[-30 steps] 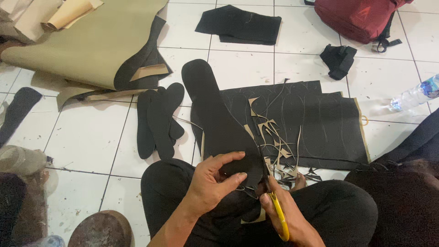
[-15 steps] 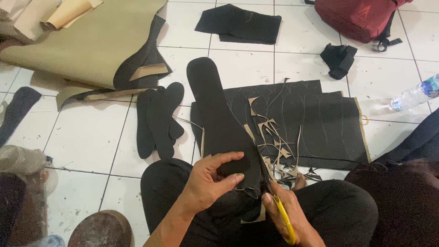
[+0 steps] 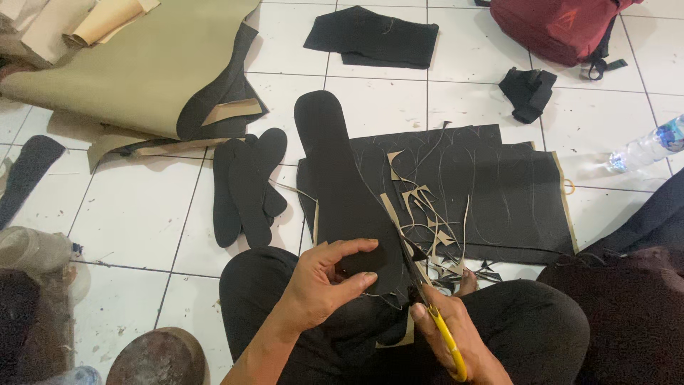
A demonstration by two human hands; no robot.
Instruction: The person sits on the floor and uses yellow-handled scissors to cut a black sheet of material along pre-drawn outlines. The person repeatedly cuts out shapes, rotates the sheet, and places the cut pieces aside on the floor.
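Left hand (image 3: pixel 324 285) pinches black sole piece (image 3: pixel 342 192); right hand (image 3: pixel 449 335) fingers closed on yellow-handled scissors (image 3: pixel 434 321). Sheet looks light, floppy; best gripped near the cut line

Layout as seen from the head camera. A sole-shaped piece (image 3: pixel 342 185) is held over the lap by the left hand (image 3: pixel 324 285), with the right hand (image 3: pixel 445 331) and scissors (image 3: pixel 434 324) placed just to its right, at its near edge. A flat sheet (image 3: pixel 491 192) is spread on the floor behind the hands, and offcut strips (image 3: pixel 427 221) are scattered on it. A stack of cut soles (image 3: pixel 246 182) is laid to the left of the sheet. A large folded sheet (image 3: pixel 142 71) is placed far left, behind the stack. A small sheet (image 3: pixel 374 36) lies at the far middle. A bag (image 3: pixel 556 25) and, apparently, a bottle (image 3: pixel 645 150) are placed to the right.
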